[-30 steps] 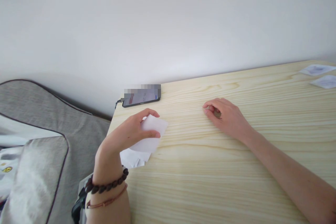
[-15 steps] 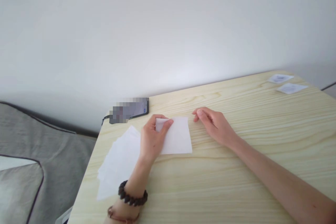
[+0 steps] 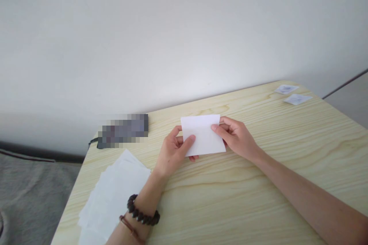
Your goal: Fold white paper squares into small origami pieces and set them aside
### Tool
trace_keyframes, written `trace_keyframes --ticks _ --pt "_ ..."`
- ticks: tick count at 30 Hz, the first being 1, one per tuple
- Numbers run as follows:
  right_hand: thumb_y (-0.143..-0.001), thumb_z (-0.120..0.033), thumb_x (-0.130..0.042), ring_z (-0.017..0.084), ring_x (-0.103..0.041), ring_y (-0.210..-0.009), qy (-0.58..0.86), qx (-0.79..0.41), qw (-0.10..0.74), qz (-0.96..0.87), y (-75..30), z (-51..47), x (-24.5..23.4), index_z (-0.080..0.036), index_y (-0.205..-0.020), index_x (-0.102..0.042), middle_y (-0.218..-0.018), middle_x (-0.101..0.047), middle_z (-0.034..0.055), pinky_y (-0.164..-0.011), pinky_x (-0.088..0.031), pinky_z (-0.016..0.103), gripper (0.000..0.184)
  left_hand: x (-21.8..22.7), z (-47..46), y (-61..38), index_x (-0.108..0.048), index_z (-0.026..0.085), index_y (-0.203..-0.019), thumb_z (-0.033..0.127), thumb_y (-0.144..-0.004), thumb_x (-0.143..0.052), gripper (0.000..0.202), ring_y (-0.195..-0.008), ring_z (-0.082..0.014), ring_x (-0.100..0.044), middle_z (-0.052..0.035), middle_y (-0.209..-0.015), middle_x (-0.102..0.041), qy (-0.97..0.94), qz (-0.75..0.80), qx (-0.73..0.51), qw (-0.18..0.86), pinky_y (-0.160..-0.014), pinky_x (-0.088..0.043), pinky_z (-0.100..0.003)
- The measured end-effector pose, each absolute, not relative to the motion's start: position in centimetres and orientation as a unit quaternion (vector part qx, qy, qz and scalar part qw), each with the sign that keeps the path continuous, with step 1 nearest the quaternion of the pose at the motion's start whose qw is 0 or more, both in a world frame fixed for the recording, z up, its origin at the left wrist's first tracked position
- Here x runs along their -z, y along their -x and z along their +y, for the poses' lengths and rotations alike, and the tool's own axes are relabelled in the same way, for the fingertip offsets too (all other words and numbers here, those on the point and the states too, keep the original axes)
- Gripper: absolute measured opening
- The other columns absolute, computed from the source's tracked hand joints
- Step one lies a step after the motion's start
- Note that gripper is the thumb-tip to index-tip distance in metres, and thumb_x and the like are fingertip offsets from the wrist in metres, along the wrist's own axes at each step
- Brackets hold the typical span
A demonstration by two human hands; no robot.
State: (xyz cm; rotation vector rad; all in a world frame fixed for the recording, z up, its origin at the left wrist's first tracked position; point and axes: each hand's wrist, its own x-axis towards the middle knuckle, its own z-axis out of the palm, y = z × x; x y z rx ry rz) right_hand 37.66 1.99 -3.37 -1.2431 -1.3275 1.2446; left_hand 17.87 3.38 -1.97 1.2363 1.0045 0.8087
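Note:
A small white sheet of paper, roughly square, is held up just over the wooden table. My left hand pinches its left side, thumb on the face towards me and fingers behind. On the right side, my right hand grips it the same way, thumb in front near the upper corner. Most of the fingers behind the paper are hidden; a few tips of the left ones show below its lower edge. Beside my left forearm lies a fanned pile of white paper sheets, partly covered by the arm.
A phone-like dark device, blurred by pixels, leans at the table's back left, with a cable at its left end. Two small white diamond-shaped pieces with dark marks lie at the far right. A white wall stands behind; grey upholstery is at left.
My right hand has come in and taken hold of the paper's right side. The paper has risen off the table and faces me more. The view has shifted slightly right.

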Motion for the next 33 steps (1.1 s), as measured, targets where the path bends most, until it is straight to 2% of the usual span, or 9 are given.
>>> trace_keyframes --ticks 4,9,12,16,18,22,27,30,33 --pt "-0.087 -0.041 -0.058 0.008 -0.047 -0.043 0.496 -0.505 0.454 -0.54 -37.9 2.0 3.0 -0.018 -0.084 -0.061 -0.054 -0.053 -0.0047 -0.037 -0.034 0.018 0.024 2.1 3.5 -17.1 -0.053 0.015 -0.102 0.041 -0.079 -0.07 0.039 -0.05 -0.014 -0.064 -0.0013 -0.063 -0.069 -0.514 0.421 -0.346 0.662 -0.047 -0.054 -0.023" --pt "-0.083 -0.04 -0.065 0.011 -0.056 -0.056 0.493 -0.477 0.398 -0.609 -38.1 1.6 3.5 -0.018 -0.095 -0.067 -0.071 -0.066 0.0011 -0.045 -0.041 0.02 0.025 2.2 3.7 -17.0 -0.051 0.017 -0.108 0.04 -0.077 -0.072 0.044 -0.052 -0.016 -0.065 0.0004 -0.065 -0.069 -0.503 0.407 -0.342 0.682 -0.047 -0.056 -0.025" --pt "-0.086 -0.039 -0.061 0.011 -0.056 -0.055 0.501 -0.438 0.371 -0.648 -38.2 1.4 3.4 -0.017 -0.093 -0.07 -0.074 -0.068 0.0029 -0.043 -0.04 0.02 0.025 2.3 3.8 -17.0 -0.054 0.017 -0.103 0.053 -0.081 -0.063 0.043 -0.059 -0.0189 -0.067 -0.0026 -0.07 -0.07 -0.498 0.396 -0.357 0.684 -0.048 -0.057 -0.028" --pt "-0.088 -0.031 -0.058 0.014 -0.064 -0.073 0.471 -0.395 0.391 -0.685 -38.1 1.4 3.1 -0.021 -0.099 -0.073 -0.096 -0.073 0.004 -0.054 -0.046 0.02 0.021 2.3 3.9 -16.7 -0.055 0.015 -0.106 0.075 -0.082 -0.037 0.067 -0.06 -0.0225 -0.068 -0.0083 -0.07 -0.071 -0.477 0.381 -0.338 0.717 -0.048 -0.057 -0.032" --pt "-0.088 -0.031 -0.058 0.014 -0.065 -0.074 0.473 -0.392 0.391 -0.685 -37.9 1.3 3.0 -0.022 -0.103 -0.072 -0.095 -0.073 0.0039 -0.055 -0.047 0.021 0.023 2.2 3.9 -16.6 -0.055 0.016 -0.106 0.077 -0.081 -0.038 0.068 -0.058 -0.0224 -0.068 -0.0071 -0.069 -0.07 -0.485 0.383 -0.333 0.712 -0.046 -0.056 -0.032" --pt "-0.087 -0.041 -0.058 0.011 -0.052 -0.05 0.519 -0.413 0.384 -0.643 -37.8 1.2 3.3 -0.017 -0.097 -0.072 -0.066 -0.066 0.002 -0.041 -0.036 0.021 0.029 1.7 3.6 -16.9 -0.055 0.017 -0.093 0.059 -0.081 -0.059 0.044 -0.059 -0.0206 -0.068 -0.0017 -0.066 -0.066 -0.514 0.404 -0.34 0.676 -0.043 -0.054 -0.026" --pt "-0.087 -0.029 -0.054 0.013 -0.056 -0.061 0.48 -0.392 0.413 -0.667 -38.1 1.2 3.3 -0.027 -0.113 -0.068 -0.093 -0.07 0.0035 -0.051 -0.041 0.024 0.029 1.7 3.7 -17.1 -0.059 0.015 -0.093 0.053 -0.086 -0.053 0.039 -0.06 -0.0193 -0.066 -0.0037 -0.069 -0.066 -0.496 0.397 -0.344 0.691 -0.049 -0.055 -0.028" --pt "-0.085 -0.019 -0.048 0.014 -0.054 -0.063 0.431 -0.361 0.411 -0.718 -38.3 1.4 3.1 -0.027 -0.106 -0.072 -0.078 -0.066 0.002 -0.057 -0.042 0.027 0.033 1.8 3.8 -17.0 -0.062 0.015 -0.096 0.045 -0.081 -0.06 0.033 -0.065 -0.018 -0.064 -0.003 -0.074 -0.065 -0.499 0.412 -0.353 0.676 -0.054 -0.058 -0.03" --pt "-0.083 -0.025 -0.05 0.014 -0.051 -0.062 0.407 -0.387 0.409 -0.719 -38.5 1.3 3.1 -0.027 -0.112 -0.07 -0.075 -0.06 0.0017 -0.057 -0.041 0.028 0.035 1.8 3.8 -17.1 -0.06 0.016 -0.098 0.034 -0.075 -0.069 0.03 -0.07 -0.016 -0.062 -0.0018 -0.077 -0.065 -0.526 0.426 -0.352 0.646 -0.057 -0.058 -0.027"
